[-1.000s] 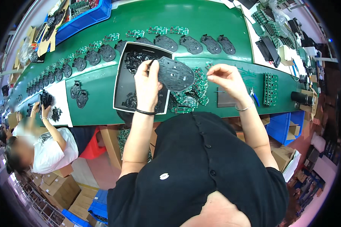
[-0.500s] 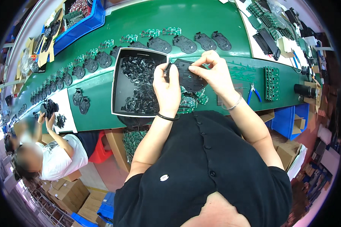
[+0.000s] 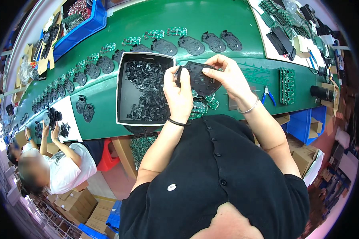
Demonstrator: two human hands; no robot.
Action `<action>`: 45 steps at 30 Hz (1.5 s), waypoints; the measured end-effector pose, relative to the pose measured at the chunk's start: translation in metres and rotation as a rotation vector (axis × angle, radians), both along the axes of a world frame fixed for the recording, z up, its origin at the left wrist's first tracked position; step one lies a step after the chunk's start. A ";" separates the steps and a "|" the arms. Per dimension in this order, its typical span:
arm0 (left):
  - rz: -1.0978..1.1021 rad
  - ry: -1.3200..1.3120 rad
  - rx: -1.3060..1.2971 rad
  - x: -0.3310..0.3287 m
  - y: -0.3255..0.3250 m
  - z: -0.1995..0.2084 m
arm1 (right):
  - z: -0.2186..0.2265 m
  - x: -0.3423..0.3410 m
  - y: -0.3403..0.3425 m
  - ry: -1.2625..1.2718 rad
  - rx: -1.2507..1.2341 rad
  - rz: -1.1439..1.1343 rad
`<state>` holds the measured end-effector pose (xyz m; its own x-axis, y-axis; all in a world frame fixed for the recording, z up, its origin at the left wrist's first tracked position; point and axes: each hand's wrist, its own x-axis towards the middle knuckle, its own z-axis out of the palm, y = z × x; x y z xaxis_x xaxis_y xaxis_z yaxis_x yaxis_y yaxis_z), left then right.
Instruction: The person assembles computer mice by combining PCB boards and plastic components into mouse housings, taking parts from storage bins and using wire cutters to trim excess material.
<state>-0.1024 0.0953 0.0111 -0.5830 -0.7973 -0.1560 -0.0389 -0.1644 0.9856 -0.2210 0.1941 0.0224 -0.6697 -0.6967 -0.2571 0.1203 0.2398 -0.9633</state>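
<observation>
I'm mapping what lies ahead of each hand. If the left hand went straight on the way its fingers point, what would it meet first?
Probably the black oval plate that the left hand already pinches at its near edge; beyond that lies the green belt. Depth is hard to judge.

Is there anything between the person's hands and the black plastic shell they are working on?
Nothing visible does. The left hand and the right hand both already grip the black shell, one on each side, above the green belt, just right of the tray of small black parts.
</observation>
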 end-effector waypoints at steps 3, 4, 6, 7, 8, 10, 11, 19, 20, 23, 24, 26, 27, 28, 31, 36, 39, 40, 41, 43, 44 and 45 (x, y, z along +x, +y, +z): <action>0.010 -0.026 -0.003 -0.003 -0.002 -0.002 | 0.003 -0.003 0.005 0.271 0.059 0.024; 0.014 -0.036 -0.005 -0.005 -0.003 -0.002 | 0.007 -0.003 0.008 0.557 0.093 0.021; 0.001 -0.035 -0.010 -0.007 -0.003 -0.010 | 0.022 0.005 0.010 0.858 0.247 0.160; 0.003 -0.044 0.000 -0.008 -0.002 -0.015 | 0.024 0.011 0.008 0.918 0.278 0.203; -0.004 -0.048 0.012 -0.011 -0.001 -0.016 | 0.027 0.014 0.008 0.980 0.318 0.240; -0.014 -0.081 -0.004 -0.017 0.002 -0.019 | 0.020 0.016 0.007 0.956 0.350 0.245; -0.055 -0.088 -0.021 -0.019 0.002 -0.025 | 0.014 0.013 0.008 0.948 0.343 0.229; -0.201 -0.134 -0.075 -0.022 -0.009 -0.028 | -0.097 -0.122 0.058 0.976 0.733 -0.208; -0.180 -0.155 -0.123 -0.018 -0.014 -0.031 | -0.111 -0.143 0.066 0.946 0.830 -0.235; -0.119 -0.173 -0.140 -0.005 -0.025 -0.035 | -0.147 -0.192 0.086 0.876 0.955 -0.291; -0.112 -0.218 -0.165 0.000 -0.029 -0.033 | -0.156 -0.203 0.091 0.860 1.001 -0.284; -0.047 -0.260 -0.096 0.009 -0.035 -0.033 | -0.168 -0.217 0.094 0.850 1.005 -0.272; -0.023 -0.258 -0.092 0.013 -0.038 -0.033 | -0.170 -0.221 0.094 0.831 1.023 -0.227; -0.006 -0.271 -0.116 0.017 -0.042 -0.034 | -0.171 -0.223 0.095 0.812 1.043 -0.184; 0.053 -0.260 -0.170 0.030 -0.055 -0.029 | -0.178 -0.220 0.102 0.814 0.983 -0.160; 0.246 -0.217 -0.268 0.061 -0.089 -0.009 | -0.154 -0.164 0.071 0.963 0.655 -0.288; 0.369 -0.164 -0.235 0.078 -0.105 0.004 | -0.114 -0.081 0.024 0.909 0.106 -0.052; 0.396 -0.150 -0.251 0.087 -0.110 0.004 | -0.090 -0.043 0.010 0.770 0.036 0.059; 0.407 -0.124 -0.259 0.091 -0.114 0.004 | -0.069 -0.013 0.001 0.679 0.003 0.207; 0.397 -0.068 -0.271 0.096 -0.114 0.002 | -0.064 0.017 -0.007 0.711 0.091 0.325; 0.399 -0.043 -0.257 0.097 -0.114 0.003 | -0.060 0.024 -0.010 0.677 0.235 0.339; 0.410 -0.027 -0.245 0.098 -0.111 0.004 | -0.070 0.017 -0.010 0.665 0.280 0.248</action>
